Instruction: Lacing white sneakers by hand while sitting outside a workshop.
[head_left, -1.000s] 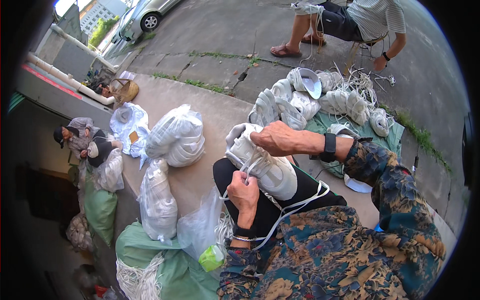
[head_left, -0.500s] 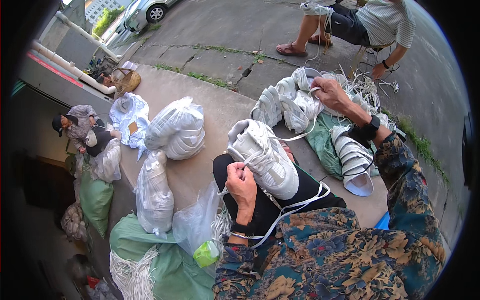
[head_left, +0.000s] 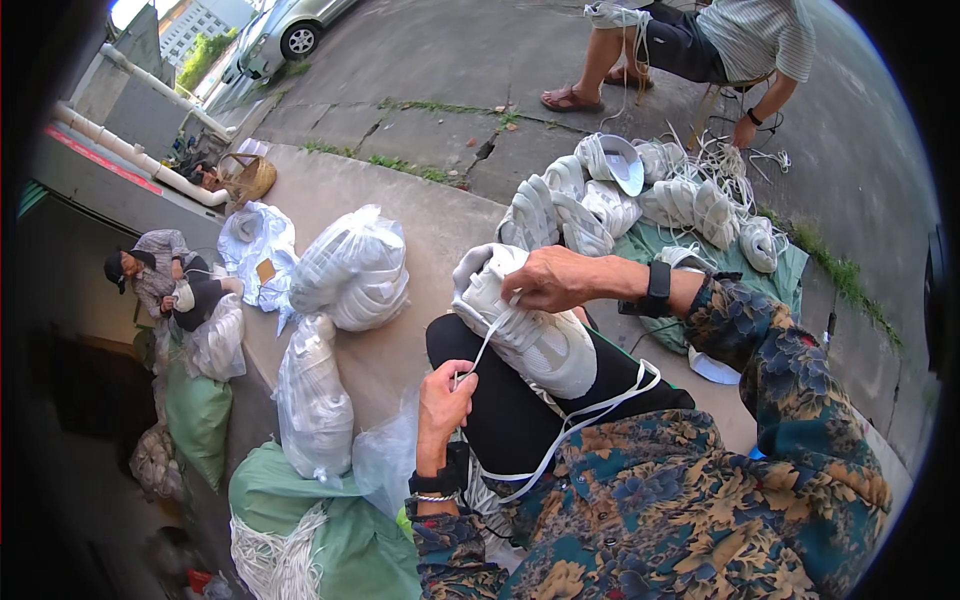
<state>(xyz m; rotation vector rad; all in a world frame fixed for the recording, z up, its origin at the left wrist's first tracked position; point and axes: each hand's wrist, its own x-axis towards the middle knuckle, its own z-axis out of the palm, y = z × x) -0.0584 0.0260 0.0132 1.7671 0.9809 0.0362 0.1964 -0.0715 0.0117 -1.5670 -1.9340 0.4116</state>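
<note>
White shoe: on the black trousers
Left hand: grip closed, pinching a white lace
Right hand: curled at shoe's upper, exact hold I cannot tell
Open room: concrete between shoe and plastic bag

Soft daylight on the pavement, deep shadow in the doorway, fisheye-bent edges, black corners

My head cam, L of side-by-side pair: wide fisheye, looks down & fwd from abv my lap. L hand, R hand & shoe close, abt mid-frame; shirt fills btm R; car far, top L. Edges bend twd rim, corners blk.
</note>
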